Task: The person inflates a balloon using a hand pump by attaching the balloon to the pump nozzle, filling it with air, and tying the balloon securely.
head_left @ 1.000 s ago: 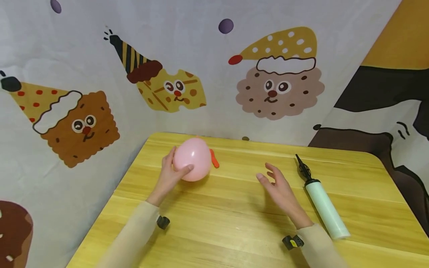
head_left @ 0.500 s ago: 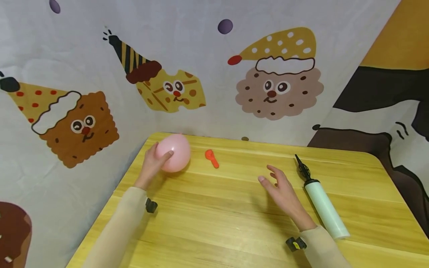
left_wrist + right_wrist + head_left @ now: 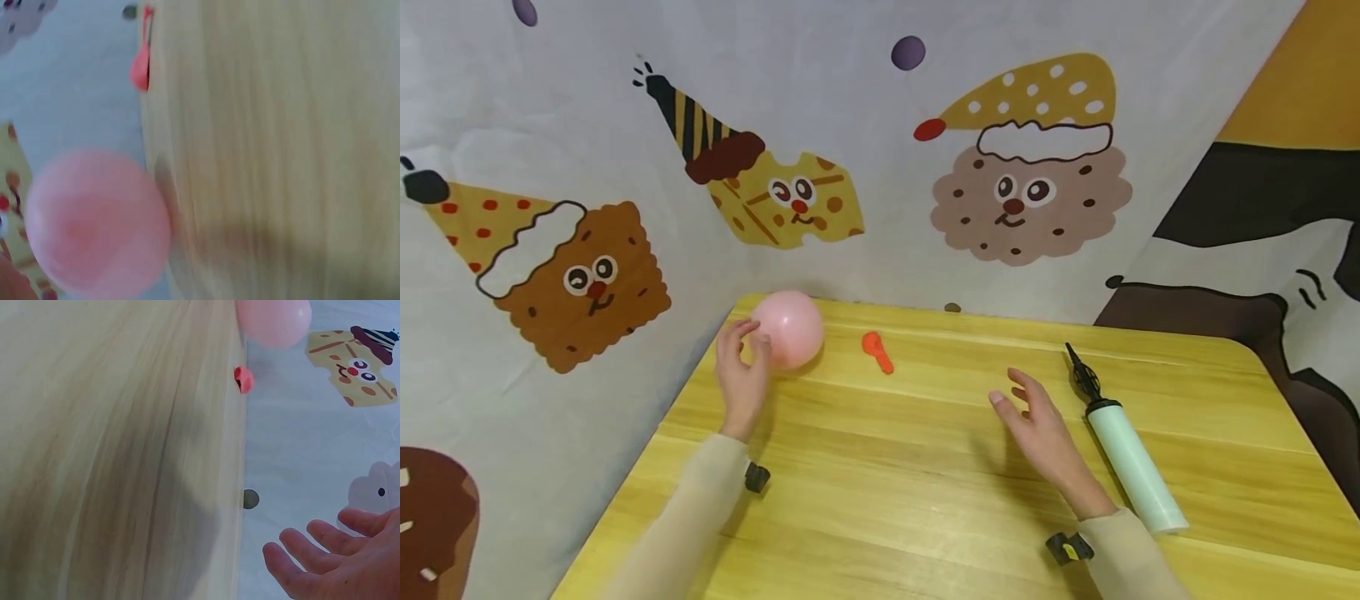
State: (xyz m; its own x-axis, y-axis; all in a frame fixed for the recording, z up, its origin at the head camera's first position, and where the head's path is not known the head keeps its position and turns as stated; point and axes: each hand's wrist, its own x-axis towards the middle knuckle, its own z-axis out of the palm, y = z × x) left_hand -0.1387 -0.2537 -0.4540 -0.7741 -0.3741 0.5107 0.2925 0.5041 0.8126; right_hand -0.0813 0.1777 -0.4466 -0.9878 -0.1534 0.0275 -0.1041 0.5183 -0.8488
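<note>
An inflated pink balloon point(image 3: 790, 329) sits at the far left of the wooden table point(image 3: 865, 467). Just left of it and in front is my left hand point(image 3: 744, 375), its fingers loosely bent and holding nothing; whether a fingertip still touches the balloon I cannot tell. A flat orange-red balloon point(image 3: 877, 352) lies right of the pink one. In the left wrist view the pink balloon point(image 3: 99, 224) looms large and blurred. My right hand point(image 3: 1036, 429) hovers over the table's right half, relaxed and holding nothing. In the right wrist view its fingers point(image 3: 312, 553) are spread.
A hand pump point(image 3: 1131, 462) with a pale green barrel and black nozzle lies to the right of my right hand. Behind the table hangs a white cloth point(image 3: 887, 192) printed with cartoon figures, meeting the table's back and left edges.
My left hand carried the pink balloon leftward to the table's far left, then loosened its grip and drew back a little. The flat balloon came into full view. My right hand barely moved.
</note>
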